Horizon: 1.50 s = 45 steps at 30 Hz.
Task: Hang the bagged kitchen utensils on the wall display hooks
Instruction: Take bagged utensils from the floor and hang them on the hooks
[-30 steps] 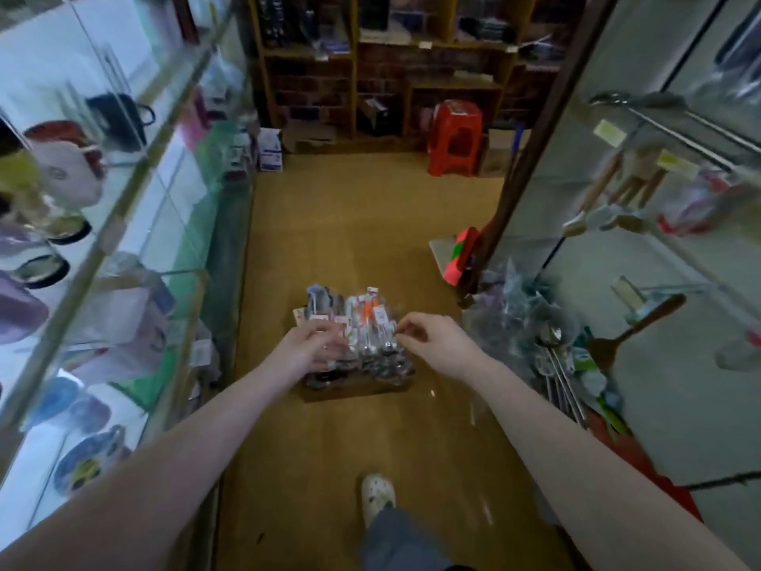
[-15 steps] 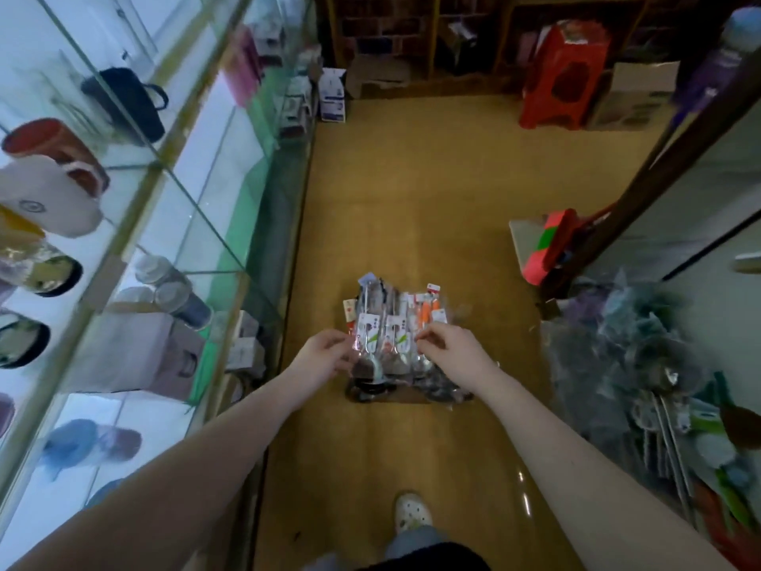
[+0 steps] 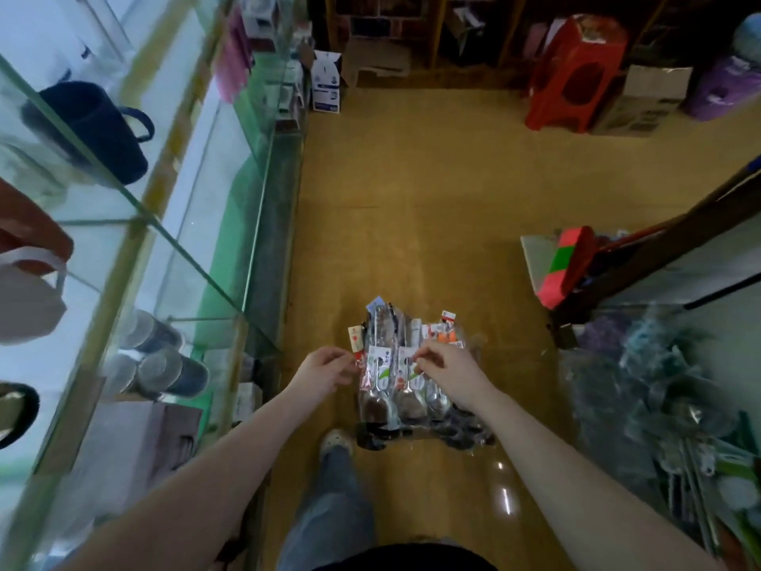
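**Head view.** We see the bundle of bagged utensils (image 3: 405, 381) lying on the floor (image 3: 412, 199), not yet hung. The left hand (image 3: 325, 370) is at the bundle's left edge, with its fingers curled in a pinch on a card header. The right hand (image 3: 449, 375) is over the bundle's right half and pinches another header in the same way. A second ago both hands lay lower on the packets; they have since moved up to the header cards. Over the same second the view has dropped, so the wall hooks seen to the right of the bundle are now out of frame. We judge this to be the separating of single packets, before any is lifted. A heap of loose bagged utensils (image 3: 659, 385) lies to the bundle's right, a glass showcase (image 3: 230, 224) stands to its left, and a shoe (image 3: 335, 443) is just beside its near left corner.
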Motion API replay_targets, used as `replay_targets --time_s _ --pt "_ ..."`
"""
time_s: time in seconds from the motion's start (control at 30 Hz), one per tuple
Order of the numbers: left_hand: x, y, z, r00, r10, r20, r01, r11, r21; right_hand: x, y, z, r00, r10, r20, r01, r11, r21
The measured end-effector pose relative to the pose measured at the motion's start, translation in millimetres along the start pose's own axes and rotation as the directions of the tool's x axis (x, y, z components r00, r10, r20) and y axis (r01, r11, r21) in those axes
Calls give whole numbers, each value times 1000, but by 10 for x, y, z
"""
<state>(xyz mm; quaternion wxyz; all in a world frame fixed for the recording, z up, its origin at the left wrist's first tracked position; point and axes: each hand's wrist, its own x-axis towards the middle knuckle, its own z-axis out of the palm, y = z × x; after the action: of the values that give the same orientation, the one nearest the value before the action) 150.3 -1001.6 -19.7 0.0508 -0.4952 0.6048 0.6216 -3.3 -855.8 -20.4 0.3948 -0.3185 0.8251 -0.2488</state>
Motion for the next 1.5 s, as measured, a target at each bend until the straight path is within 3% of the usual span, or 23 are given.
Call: replay_targets --time_s 0.37,0.5,0.7,0.87,1.07,1.23,1.33,1.5 --pt "1134 107 -327 988 -155 -11 155 988 23 838 -135 93 992 122 26 -120 991 -56" --pt "1381 19 -248 973 -230 36 232 970 -71 1104 158 222 981 173 86 -166 982 -86" --pt "2007 -365 -80 931 -365 -10 362 925 -115 1639 836 498 957 232 176 -210 968 -136" --pt "2784 -620 231 895 -442 58 444 875 -191 2226 1541 785 939 296 175 -287 955 -75" --pt "3739 -1032 622 935 -319 152 306 946 102 2898 2360 1229 938 325 125 -323 946 -35" --pt "4421 -1485 947 968 -240 70 211 935 287 3374 2851 1577 931 344 121 -338 939 -68" --pt "4748 -1688 1048 980 -197 -21 188 889 418 3686 3020 1743 941 336 39 -336 942 -6" --pt "5157 -1863 1221 968 -245 -62 251 906 341 4048 3070 1959 941 320 -114 -302 941 152"
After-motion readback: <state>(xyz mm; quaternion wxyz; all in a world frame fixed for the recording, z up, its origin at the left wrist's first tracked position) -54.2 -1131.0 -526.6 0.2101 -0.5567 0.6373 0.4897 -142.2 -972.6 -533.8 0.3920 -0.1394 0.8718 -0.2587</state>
